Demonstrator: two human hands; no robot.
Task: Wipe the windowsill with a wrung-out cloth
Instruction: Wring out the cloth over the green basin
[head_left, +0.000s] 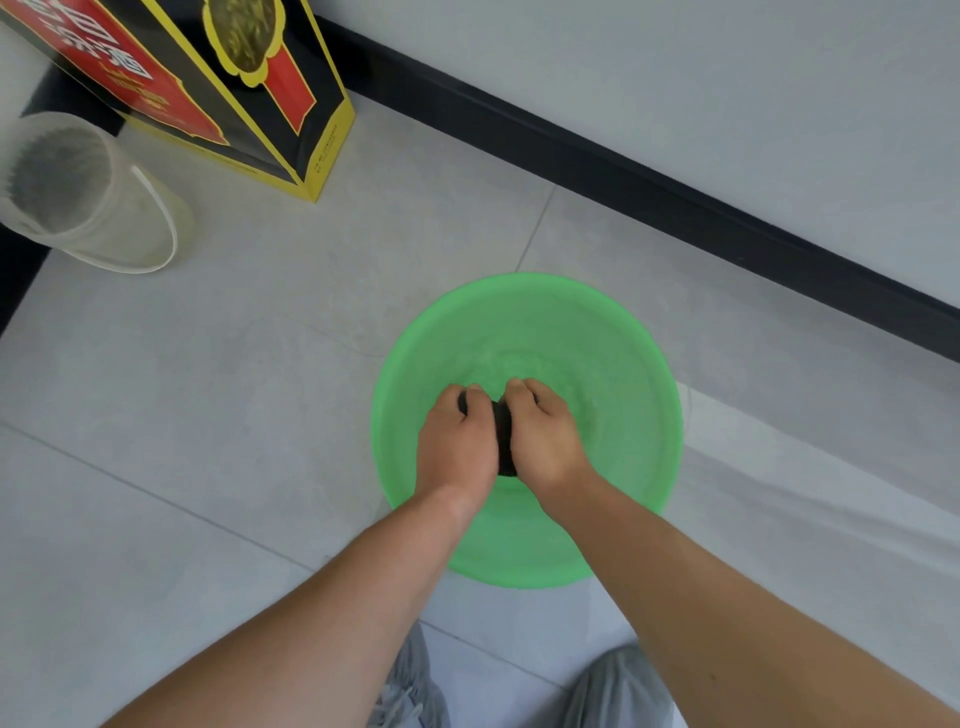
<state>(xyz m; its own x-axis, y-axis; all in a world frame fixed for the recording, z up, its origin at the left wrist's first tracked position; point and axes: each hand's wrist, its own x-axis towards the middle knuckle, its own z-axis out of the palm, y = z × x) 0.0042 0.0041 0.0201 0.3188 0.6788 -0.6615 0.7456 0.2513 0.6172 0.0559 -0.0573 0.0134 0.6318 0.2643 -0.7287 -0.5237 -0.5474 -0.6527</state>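
A round green basin (613, 332) with water in it stands on the tiled floor. Over its middle, my left hand (457, 447) and my right hand (543, 434) sit side by side, both gripping a dark cloth (503, 431) bunched between them. Only a narrow strip of the cloth shows between the hands, plus a bit under the left fingers. No windowsill is in view.
A clear plastic bucket (98, 202) with a white handle stands at the far left. A black, red and yellow box (270, 88) leans behind it. A black skirting board (675, 197) runs along the white wall. My knees in grey trousers (618, 691) are at the bottom.
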